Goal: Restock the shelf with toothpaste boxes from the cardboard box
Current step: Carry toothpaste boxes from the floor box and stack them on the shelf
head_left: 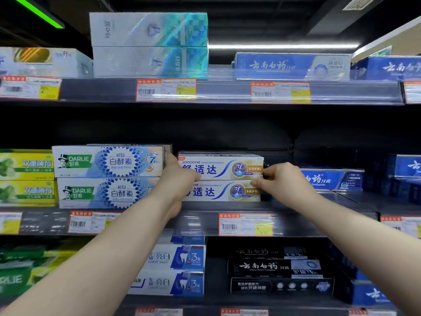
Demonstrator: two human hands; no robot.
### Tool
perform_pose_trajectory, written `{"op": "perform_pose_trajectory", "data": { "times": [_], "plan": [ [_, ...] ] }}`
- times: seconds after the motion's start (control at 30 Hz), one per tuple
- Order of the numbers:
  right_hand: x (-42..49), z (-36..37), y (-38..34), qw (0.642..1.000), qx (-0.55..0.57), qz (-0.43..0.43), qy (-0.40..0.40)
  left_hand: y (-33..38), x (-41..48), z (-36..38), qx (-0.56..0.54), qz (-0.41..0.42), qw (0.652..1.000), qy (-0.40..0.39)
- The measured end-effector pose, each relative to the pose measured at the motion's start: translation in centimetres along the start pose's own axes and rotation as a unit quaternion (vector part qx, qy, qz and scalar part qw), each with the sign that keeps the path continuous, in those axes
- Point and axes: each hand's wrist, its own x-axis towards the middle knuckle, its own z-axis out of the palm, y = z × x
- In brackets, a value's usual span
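Note:
Two white Sensodyne toothpaste boxes are stacked on the middle shelf point(205, 221). The upper Sensodyne box point(218, 167) rests on the lower Sensodyne box point(218, 192). My left hand point(176, 181) grips the left ends of the stack, its thumb up along the upper box's end. My right hand point(280, 179) pinches the right end of the upper box, fingertips at the seam between the two boxes. The cardboard box is out of view.
Two stacked Darlie boxes point(109, 176) stand right beside my left hand. A blue toothpaste box point(332, 180) lies to the right, with a bare gap behind my right hand. Above hangs the upper shelf edge with price tags point(166, 90). Below sit white boxes point(175, 270) and black boxes point(278, 272).

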Motion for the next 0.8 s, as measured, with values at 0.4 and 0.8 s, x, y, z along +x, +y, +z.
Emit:
{"op": "perform_pose_trajectory", "data": {
  "times": [0.4,0.8],
  "plan": [
    [-0.1,-0.1,0.0,0.998,-0.061,-0.003,-0.027,-0.5,-0.7,-0.9,0.178,0.027,0.983,-0.022],
    [1.9,0.5,0.8,0.997,-0.063,0.016,-0.048,-0.9,1.6,-1.0,0.126,0.002,0.991,-0.049]
  ]
}}
